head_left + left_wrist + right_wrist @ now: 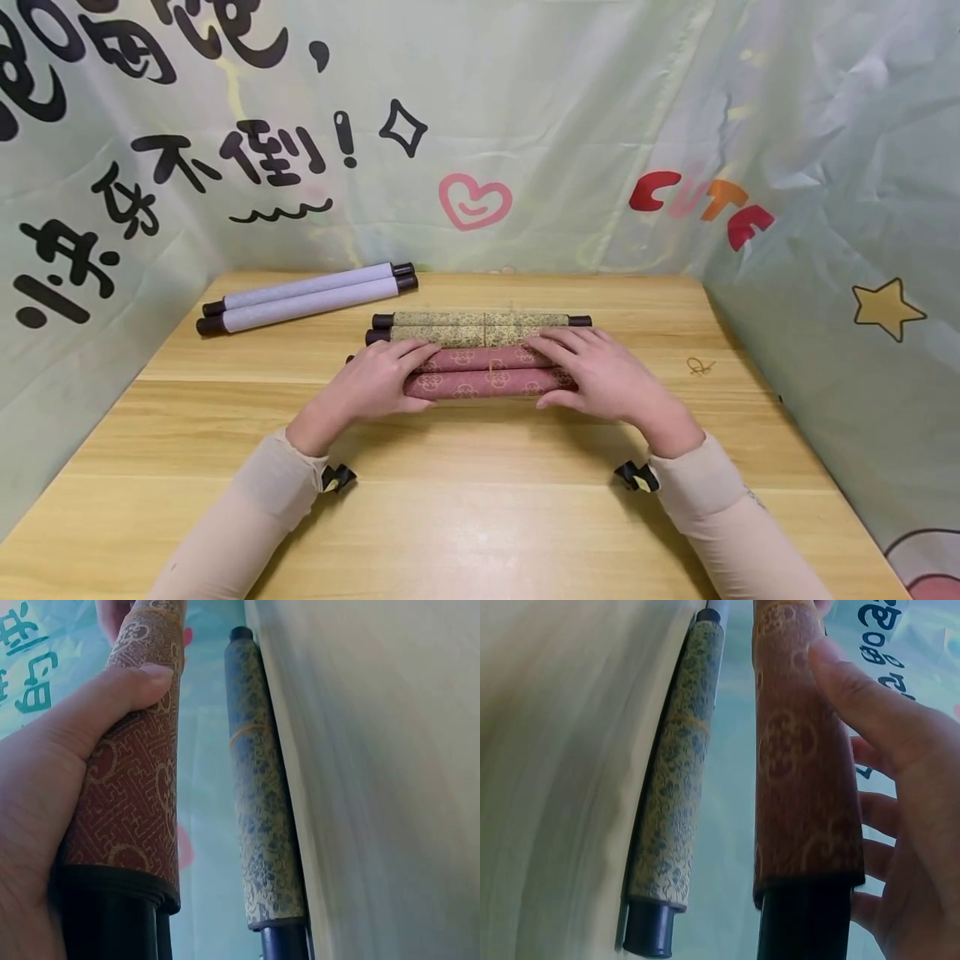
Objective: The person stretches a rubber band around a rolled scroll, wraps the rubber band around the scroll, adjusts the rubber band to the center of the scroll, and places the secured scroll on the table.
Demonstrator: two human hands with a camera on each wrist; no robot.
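A pair of dark-red patterned scrolls, bound at the middle by a thin band, lies between both hands. My left hand grips their left end, and my right hand grips the right end. In the left wrist view the thumb lies along the red scrolls; black end knobs show below it. The right wrist view shows the other end of the red scrolls held above the table. Just behind them lies a banded pair of yellow-green patterned scrolls with black knobs, touched by neither palm.
Two lavender scrolls with black ends lie side by side at the table's back left. A loose tan rubber band is on the right side of the wooden table. Printed cloth hangs around the back and sides.
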